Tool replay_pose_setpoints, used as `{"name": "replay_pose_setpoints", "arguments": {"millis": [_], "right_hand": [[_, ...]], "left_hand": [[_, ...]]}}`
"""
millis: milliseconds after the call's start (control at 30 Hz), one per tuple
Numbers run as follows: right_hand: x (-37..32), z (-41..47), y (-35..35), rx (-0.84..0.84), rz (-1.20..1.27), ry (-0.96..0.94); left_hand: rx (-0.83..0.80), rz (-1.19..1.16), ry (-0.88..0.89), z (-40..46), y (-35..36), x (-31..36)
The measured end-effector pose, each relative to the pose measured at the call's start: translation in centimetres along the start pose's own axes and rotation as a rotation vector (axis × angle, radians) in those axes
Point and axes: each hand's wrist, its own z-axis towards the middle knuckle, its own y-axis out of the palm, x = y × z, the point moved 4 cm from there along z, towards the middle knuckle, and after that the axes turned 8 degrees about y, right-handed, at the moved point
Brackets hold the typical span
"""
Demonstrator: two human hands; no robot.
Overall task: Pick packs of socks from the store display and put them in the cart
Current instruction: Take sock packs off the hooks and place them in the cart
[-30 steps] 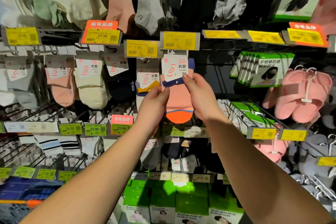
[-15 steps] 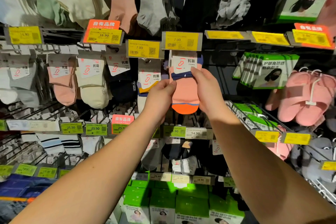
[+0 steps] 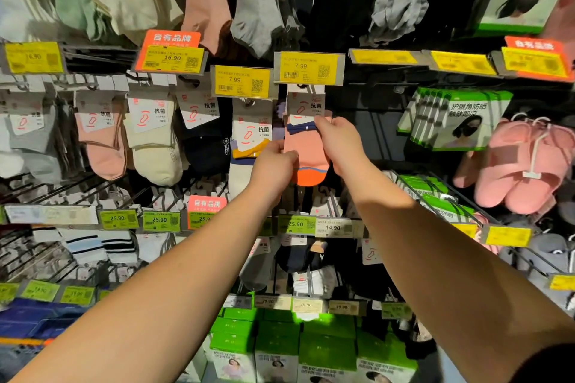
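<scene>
A shop — socks hang in rows on display hooks (image 3: 102, 193) behind yellow price tags (image 3: 308, 67) — boxed goods (image 3: 326, 348) stacked below.

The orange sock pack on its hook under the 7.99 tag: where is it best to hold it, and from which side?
Probably high up, at the navy cuff just under the white card, from the front, where the right hand pinches the orange sock pack. The card hangs it on the hook, so a high grip should slide it forward; the left hand steadies the soft toe.

Pink slippers (image 3: 525, 165) hang beside green mask boxes (image 3: 460, 121).
</scene>
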Motion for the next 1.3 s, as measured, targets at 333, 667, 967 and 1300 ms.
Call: {"name": "replay_pose_setpoints", "arguments": {"millis": [333, 667, 967, 1300], "right_hand": [[0.5, 1.5, -0.3, 0.050, -0.278, 0.017], [8.3, -8.7, -6.4, 0.133, -0.237, 0.043], [23.9, -26.0, -15.9, 0.027, -0.610, 0.369], [37.0, -41.1, -32.3, 0.102, -0.582, 0.861]], "left_hand": [[-0.090, 0.255, -0.008, 0.2, 1.7, 0.0], [-0.198, 0.071, 0.003, -7.6, 0.5, -4.7], [-0.744, 0.242, -0.150, -19.9, 8.7, -14.2], [-1.268, 0.547, 0.120, -34.6, 25.3, -16.5]]}}
